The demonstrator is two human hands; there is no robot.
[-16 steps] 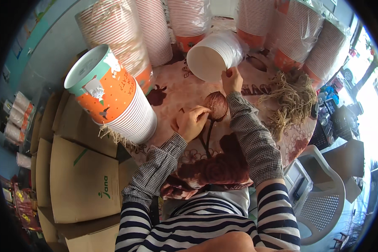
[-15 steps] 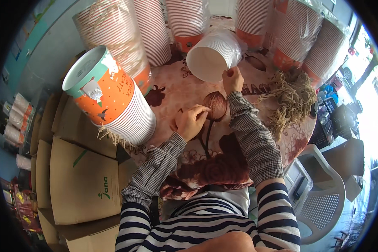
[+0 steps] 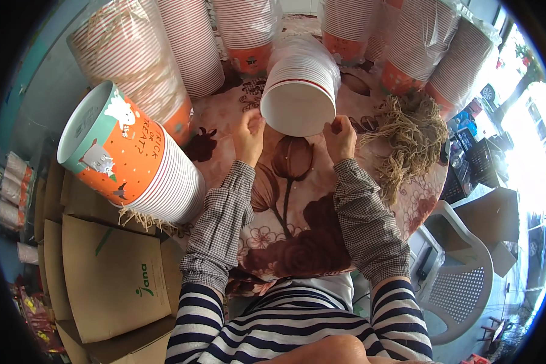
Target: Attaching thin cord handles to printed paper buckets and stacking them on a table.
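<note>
A nested stack of white paper buckets (image 3: 298, 109) lies on its side mid-table, its round mouth facing me and clear plastic wrap around its far part. At the left of that rim is my left hand (image 3: 249, 138), fingers curled and pinched. My right hand (image 3: 341, 138) is pinched in the same way by the rim's lower right. Whatever the fingertips hold, if anything, is too small to make out. To the left, another stack of orange and green printed buckets (image 3: 133, 155) leans with its closed base toward the upper left.
Tall plastic-wrapped bucket stacks (image 3: 242, 30) line the far side of the flowered tablecloth (image 3: 285, 242). A heap of tan twine (image 3: 412, 139) lies on the right; more strands hang below the left stack. Cardboard boxes (image 3: 112, 273) stand at left, a white plastic chair (image 3: 461, 285) at right.
My left hand has moved up to the left of the bucket rim. The right hand has come slightly lower. The lying stack's mouth has turned more squarely toward me.
</note>
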